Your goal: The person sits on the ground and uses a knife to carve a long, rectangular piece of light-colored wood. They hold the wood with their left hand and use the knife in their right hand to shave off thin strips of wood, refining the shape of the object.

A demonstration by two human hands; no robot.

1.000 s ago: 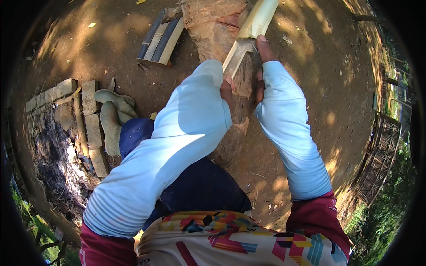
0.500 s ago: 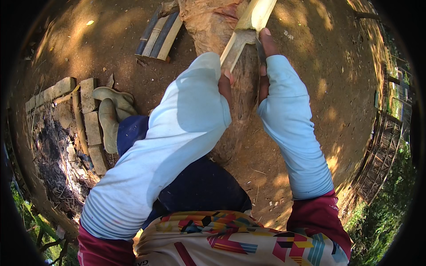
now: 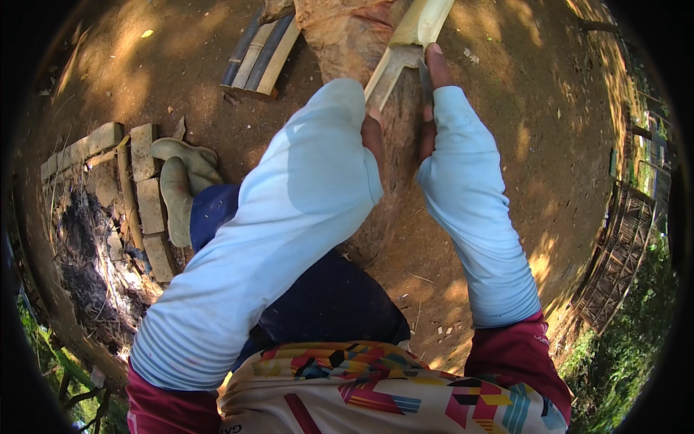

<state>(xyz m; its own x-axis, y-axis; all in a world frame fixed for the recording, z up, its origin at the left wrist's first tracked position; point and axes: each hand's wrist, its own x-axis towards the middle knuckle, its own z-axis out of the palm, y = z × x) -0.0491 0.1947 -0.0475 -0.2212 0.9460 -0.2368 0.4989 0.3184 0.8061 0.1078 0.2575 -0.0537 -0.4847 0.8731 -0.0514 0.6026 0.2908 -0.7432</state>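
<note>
A pale split bamboo piece [image 3: 421,26] slants across the top middle, its lower end narrowed and notched. My left hand [image 3: 372,133] is closed around that lower end; the sleeve hides most of its fingers. In my right hand [image 3: 439,70] is a knife [image 3: 426,85], its dark blade lying along the right edge of the bamboo beside the notch. One right finger stretches up along the bamboo's edge, while the others wrap the handle, which is mostly hidden. Beneath both hands lies a thick brown log [image 3: 400,163].
Several bamboo strips, dark and pale, form a bundle [image 3: 260,58] on the dirt ground at upper left. Rubber boots [image 3: 177,199] stand beside bricks [image 3: 150,199] edging an ash pit [image 3: 94,253]. A woven bamboo panel [image 3: 618,253] leans at the far right.
Both hands, the knife and the bamboo have shifted very slightly; the left hand has moved a little up and to the right. Each hand keeps its hold.
</note>
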